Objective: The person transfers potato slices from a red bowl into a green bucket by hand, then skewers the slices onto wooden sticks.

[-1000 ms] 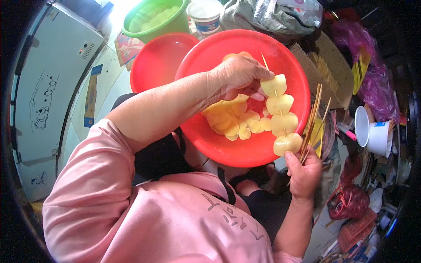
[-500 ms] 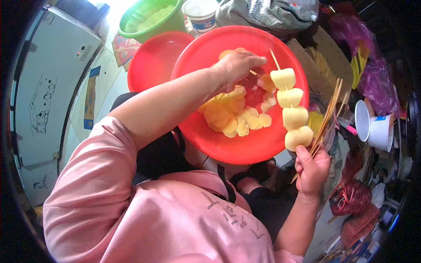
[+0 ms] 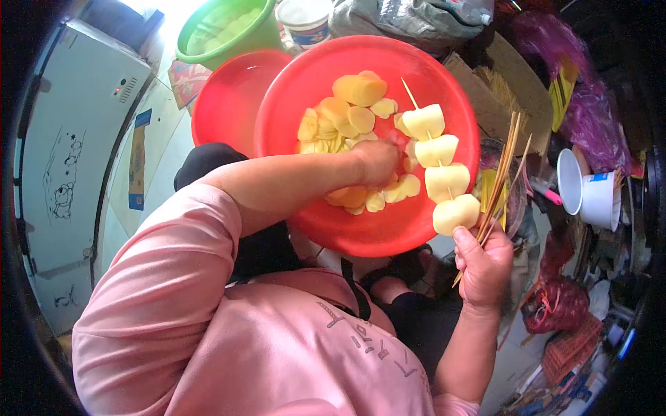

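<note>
The right hand (image 3: pixel 485 267) grips a skewer of pale slices (image 3: pixel 437 151) and bare sticks (image 3: pixel 500 177) beside the red basin (image 3: pixel 388 232); the left hand (image 3: pixel 380 163) dips among loose slices (image 3: pixel 357 90), grip unclear. Beyond, a second basin (image 3: pixel 232 93), green tub (image 3: pixel 208 57) and white bucket (image 3: pixel 304 14) crowd the pale tiled floor (image 3: pixel 161 149).

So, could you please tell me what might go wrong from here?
The bare tip of the thin wooden skewer, projecting beyond four threaded pale yellow slices, might prick the left hand if it reaches there. The splayed bundle of slim brown sticks shares the right hand with that skewer, so some could slip out.
</note>
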Demonstrator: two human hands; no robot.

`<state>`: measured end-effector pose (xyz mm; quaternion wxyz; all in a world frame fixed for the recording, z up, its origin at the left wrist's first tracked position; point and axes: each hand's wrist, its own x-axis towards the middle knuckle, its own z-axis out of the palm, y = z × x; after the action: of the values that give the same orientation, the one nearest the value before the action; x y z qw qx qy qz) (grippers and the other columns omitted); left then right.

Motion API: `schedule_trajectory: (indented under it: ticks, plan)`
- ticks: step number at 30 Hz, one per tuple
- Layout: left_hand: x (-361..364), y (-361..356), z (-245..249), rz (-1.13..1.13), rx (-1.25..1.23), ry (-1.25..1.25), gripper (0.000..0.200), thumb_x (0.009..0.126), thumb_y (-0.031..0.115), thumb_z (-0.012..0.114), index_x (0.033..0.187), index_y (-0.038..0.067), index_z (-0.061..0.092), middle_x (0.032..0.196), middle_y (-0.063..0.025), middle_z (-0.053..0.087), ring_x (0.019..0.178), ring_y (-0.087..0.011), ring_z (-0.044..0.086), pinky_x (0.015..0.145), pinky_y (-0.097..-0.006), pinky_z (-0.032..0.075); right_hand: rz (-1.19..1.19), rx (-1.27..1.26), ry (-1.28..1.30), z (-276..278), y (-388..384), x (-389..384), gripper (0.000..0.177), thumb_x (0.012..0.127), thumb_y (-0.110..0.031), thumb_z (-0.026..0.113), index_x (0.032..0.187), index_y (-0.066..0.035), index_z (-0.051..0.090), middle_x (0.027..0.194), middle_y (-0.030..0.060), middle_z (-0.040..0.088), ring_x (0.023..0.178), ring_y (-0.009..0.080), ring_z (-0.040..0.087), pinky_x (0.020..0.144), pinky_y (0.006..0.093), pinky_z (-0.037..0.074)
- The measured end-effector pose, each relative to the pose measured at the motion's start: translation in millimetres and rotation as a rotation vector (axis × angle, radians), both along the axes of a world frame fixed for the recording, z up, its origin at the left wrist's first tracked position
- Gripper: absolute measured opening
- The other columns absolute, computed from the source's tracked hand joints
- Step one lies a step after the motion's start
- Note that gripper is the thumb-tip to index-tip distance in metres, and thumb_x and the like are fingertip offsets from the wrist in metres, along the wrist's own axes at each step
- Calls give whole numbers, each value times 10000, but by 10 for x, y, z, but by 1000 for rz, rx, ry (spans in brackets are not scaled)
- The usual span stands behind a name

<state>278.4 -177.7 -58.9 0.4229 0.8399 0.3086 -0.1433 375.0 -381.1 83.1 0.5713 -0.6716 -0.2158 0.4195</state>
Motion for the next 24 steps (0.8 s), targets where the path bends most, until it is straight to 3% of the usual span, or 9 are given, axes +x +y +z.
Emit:
schedule_trajectory:
  ticks: [1,5,7,8,10,11,13,20,24]
  plan:
    - [12,32,-23,-168,177,10,381,747,188,640,1117,125,573,945,-121,642,859,-295,615,749,-385,491,1,-2,1,4,4,-4,174,817,-52,619,989,-26,606,744,-12,595,509,15,427,429,160,338]
    - [81,129,206,-437,177,101,350,748,143,632,1093,107,586,925,-70,658,860,-258,621,730,-360,503,-7,3,13,17,-6,7,178,811,-48,619,987,-25,607,749,-8,603,509,12,428,429,156,335]
    - [26,279,251,-144,-295,-226,234,783,118,615,1009,59,601,914,-47,656,854,-209,624,726,-327,512,-23,8,19,39,-10,7,191,806,-33,617,995,-19,594,737,-9,582,504,18,426,422,154,335]
    - [28,372,303,-143,-292,-225,234,783,118,615,1009,59,601,914,-47,656,854,-209,624,726,-327,512,-37,12,25,50,-6,5,204,800,-17,615,1002,-12,581,724,-10,561,498,23,424,415,151,335]
    - [17,535,491,338,-738,-343,175,838,118,585,991,33,586,929,-68,640,836,-204,626,714,-321,521,-30,22,16,40,-18,10,188,799,-39,625,983,-14,597,724,-13,578,497,19,426,422,153,333]
    - [-30,564,650,342,-732,-348,175,838,118,585,991,33,586,929,-68,640,836,-204,626,714,-321,521,-26,27,6,36,-22,11,174,798,-61,635,965,-16,613,724,-17,595,496,14,428,429,155,332]
    - [-147,609,934,693,-934,-706,180,881,105,545,1044,29,545,944,-91,621,824,-196,625,681,-310,526,-7,9,3,39,-14,-5,172,796,-66,636,960,-16,615,716,-20,591,494,14,425,429,157,332]
    - [-309,825,1057,876,-896,-826,343,800,5,590,1132,33,507,993,-114,592,825,-209,608,684,-317,527,29,4,-20,44,23,-68,168,793,-82,639,949,-22,621,697,-30,580,487,14,416,426,160,329]
    - [-355,862,1087,887,-879,-816,301,773,-17,599,1063,34,541,918,-93,601,773,-194,606,631,-295,526,29,-9,-27,52,25,-78,170,789,-86,643,946,-25,624,696,-30,581,486,15,416,424,161,330]
